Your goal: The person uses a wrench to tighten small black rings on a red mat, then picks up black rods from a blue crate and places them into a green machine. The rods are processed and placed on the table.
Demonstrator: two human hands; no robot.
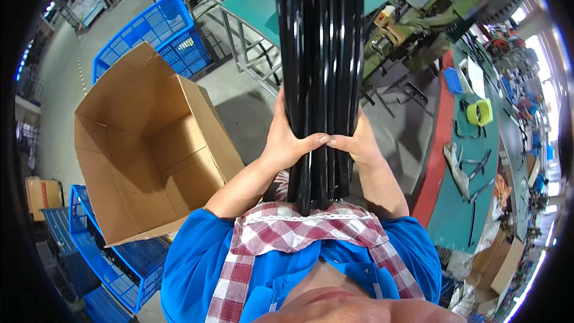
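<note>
Bundle of long, glossy black bars [323, 78] is gripped between two bare hands, its uneven near ends just beside the red-and-white checked cloth apron [302, 236]. Left hand [287, 134] and right hand [360, 139] clasp its opposite sides, thumbs laid across the face towards the wearer (their tips meeting, or very nearly). The step seems to be supporting the gathered load; the next move likely calls for even pressure from both sides, lest an inner bar slip. Left of the bundle gapes an open brown cardboard box [210, 128]; right of it stretches a red-edged green worktop [445, 224] bearing a yellow-green plastic tub [479, 112]. Beyond the bundle stands a metal-framed green worktop [254, 11].
</note>
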